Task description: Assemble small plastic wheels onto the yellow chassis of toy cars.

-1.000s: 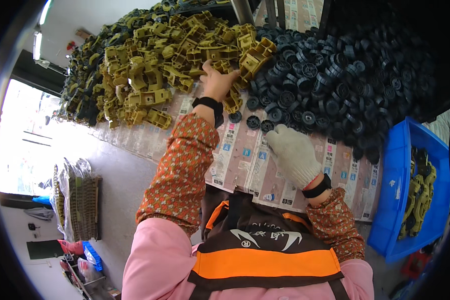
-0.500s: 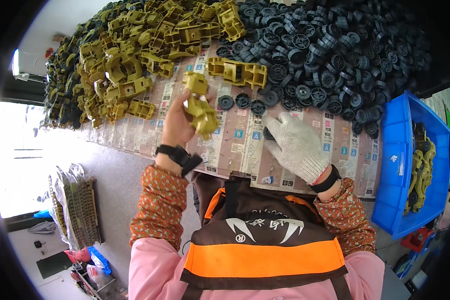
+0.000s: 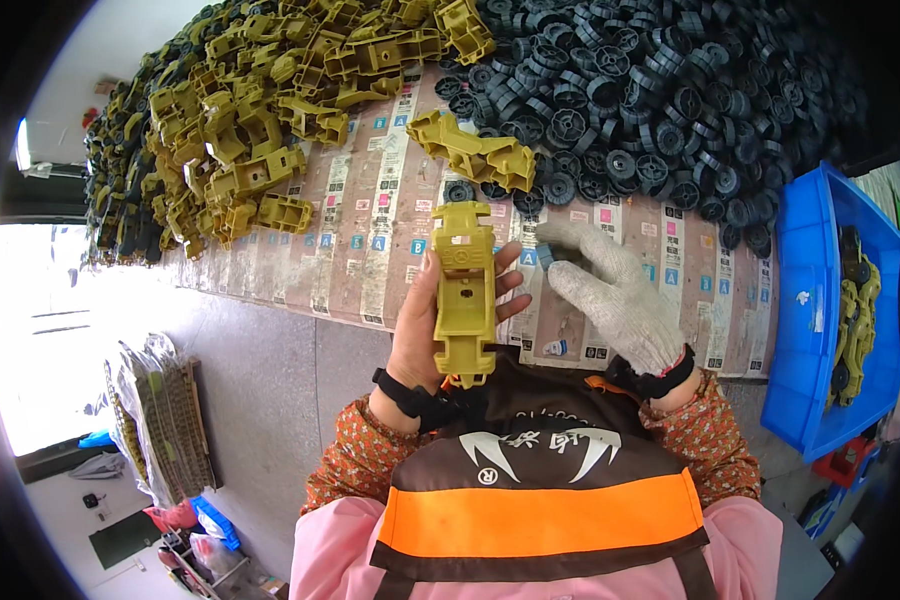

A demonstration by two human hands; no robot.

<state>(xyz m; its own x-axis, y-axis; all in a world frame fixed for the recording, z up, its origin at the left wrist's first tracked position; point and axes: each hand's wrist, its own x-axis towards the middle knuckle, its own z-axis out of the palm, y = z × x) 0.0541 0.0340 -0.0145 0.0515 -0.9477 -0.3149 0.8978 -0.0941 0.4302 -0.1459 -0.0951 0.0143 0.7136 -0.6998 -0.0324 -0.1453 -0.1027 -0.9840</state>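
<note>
My bare left hand (image 3: 422, 315) is wrapped round an olive-yellow plastic toy car body (image 3: 466, 310), held lengthwise above the table's front edge. Its fingertips show on the far side of the body. To the right, my right hand (image 3: 610, 290), in a white knitted glove, pinches a small dark toy wheel (image 3: 544, 256) seen edge-on between thumb and fingers. Another yellow car body (image 3: 473, 152) lies just beyond both hands, with a few loose wheels (image 3: 527, 199) beside it.
A heap of yellow car bodies (image 3: 240, 120) covers the table's far left. A large pile of dark wheels (image 3: 650, 100) fills the far right. The table (image 3: 360, 270) is covered in printed sheets. At right, a blue bin (image 3: 807, 310) holds car bodies with wheels (image 3: 850, 325).
My left hand has brought the car body nearer and right, turning it upright lengthwise. My right hand has drawn slightly right, with the wheel now showing in its pinch. The loose car body has tilted.
</note>
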